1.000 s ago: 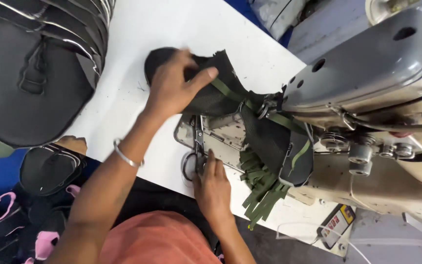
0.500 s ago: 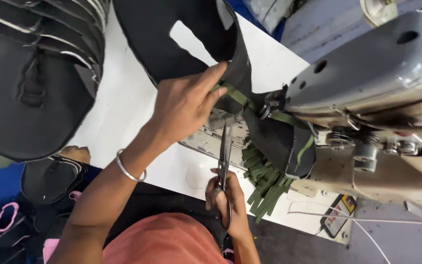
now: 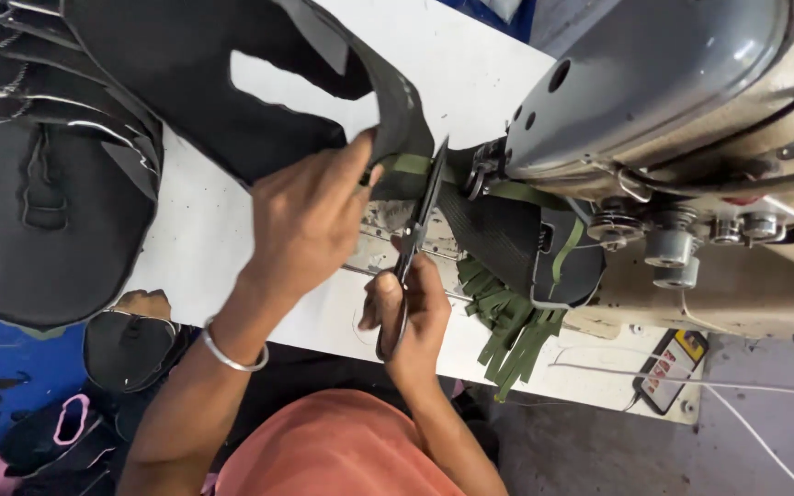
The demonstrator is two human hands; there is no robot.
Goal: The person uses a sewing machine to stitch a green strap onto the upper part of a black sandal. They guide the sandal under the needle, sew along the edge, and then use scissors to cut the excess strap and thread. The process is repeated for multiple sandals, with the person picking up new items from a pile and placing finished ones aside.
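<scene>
My left hand [image 3: 310,220] pinches the edge of a large black fabric piece [image 3: 204,83] and holds it lifted off the white table [image 3: 213,230]. A green strap [image 3: 415,167] runs from that edge toward the sewing machine [image 3: 682,119]. My right hand [image 3: 408,312] grips black scissors [image 3: 420,220], their blades pointing up at the green strap beside my left thumb. More black fabric [image 3: 507,234] with green trim lies under the machine's needle area.
A stack of black padded pieces [image 3: 39,184] lies at the left of the table. A bundle of green strap ends [image 3: 512,326] hangs off the front edge. A small yellow-and-black device [image 3: 668,367] with white cable sits at the right. Dark and pink items [image 3: 66,432] lie on the floor.
My left hand lifted the black fabric off the table and raised it. My right hand picked up the scissors and brought the blades up to the green strap.
</scene>
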